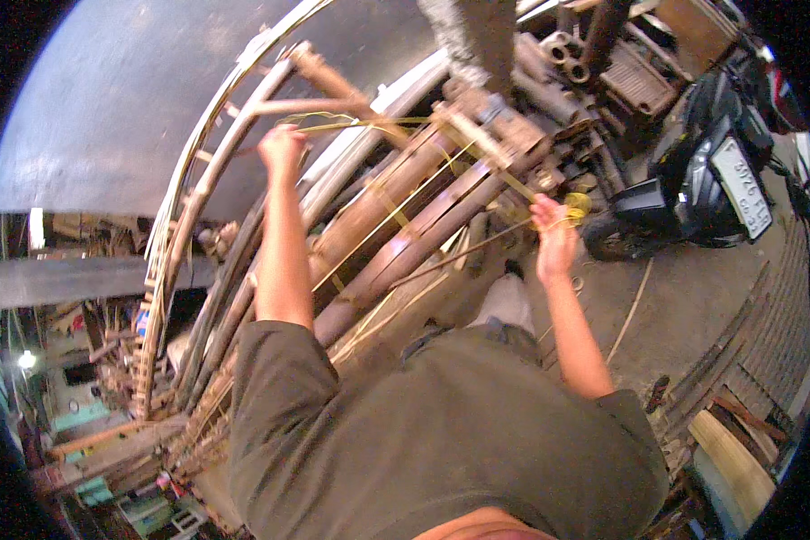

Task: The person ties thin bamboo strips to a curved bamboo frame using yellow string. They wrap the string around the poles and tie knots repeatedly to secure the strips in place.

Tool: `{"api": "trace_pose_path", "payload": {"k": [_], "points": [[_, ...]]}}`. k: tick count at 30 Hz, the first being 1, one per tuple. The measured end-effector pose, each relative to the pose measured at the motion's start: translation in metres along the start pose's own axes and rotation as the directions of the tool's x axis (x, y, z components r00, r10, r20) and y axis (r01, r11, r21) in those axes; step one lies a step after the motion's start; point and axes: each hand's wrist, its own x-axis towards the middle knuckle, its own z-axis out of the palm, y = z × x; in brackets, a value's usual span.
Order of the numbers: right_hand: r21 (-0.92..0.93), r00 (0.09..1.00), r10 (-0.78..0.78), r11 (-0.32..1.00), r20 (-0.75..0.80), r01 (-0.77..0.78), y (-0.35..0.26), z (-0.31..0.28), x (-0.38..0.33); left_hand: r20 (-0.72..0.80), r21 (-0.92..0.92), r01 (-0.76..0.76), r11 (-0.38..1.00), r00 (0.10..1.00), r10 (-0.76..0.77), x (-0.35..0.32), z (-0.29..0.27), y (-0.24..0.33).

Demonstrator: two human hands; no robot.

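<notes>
My left hand (282,148) is raised at the far side of a bundle of thick brown poles (373,211). Its fingers are closed on a thin yellow strip (337,123) that runs right, toward the poles' upper end. On the right, my right hand (554,236) grips the yellow strip beside a small loose coil of it (578,207). From that hand the strip stretches up-left over a light wooden piece (471,135) lying across the pole ends. More yellow bands lie along and across the poles. Motion smear hides the finer finger detail.
A parked motorcycle (711,175) stands to the right, close to my right hand. Pipes and scrap (558,85) are piled beyond the pole ends. A curved bamboo frame (209,180) stands on the left. Planks (733,459) lie at the lower right.
</notes>
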Motion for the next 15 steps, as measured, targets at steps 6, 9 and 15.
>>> {"api": "trace_pose_path", "payload": {"k": [6, 9, 15], "points": [[-0.231, 0.612, 0.717, 0.692, 0.334, -0.684, 0.089, 0.051, -0.138, -0.19, 0.533, 0.085, 0.842, 0.981, 0.021, -0.08, -0.281, -0.074], [-0.434, 0.26, 0.849, 0.47, 0.46, -0.769, 0.103, 0.126, -0.215, 0.2, 0.743, -0.206, 0.636, 0.976, 0.081, -0.174, -0.206, -0.042], [0.294, 0.992, 0.123, 0.95, -0.029, -0.109, 0.117, 0.256, -0.224, 0.308, 0.626, -0.251, 0.738, 0.95, 0.062, -0.312, -0.093, -0.041]]}}
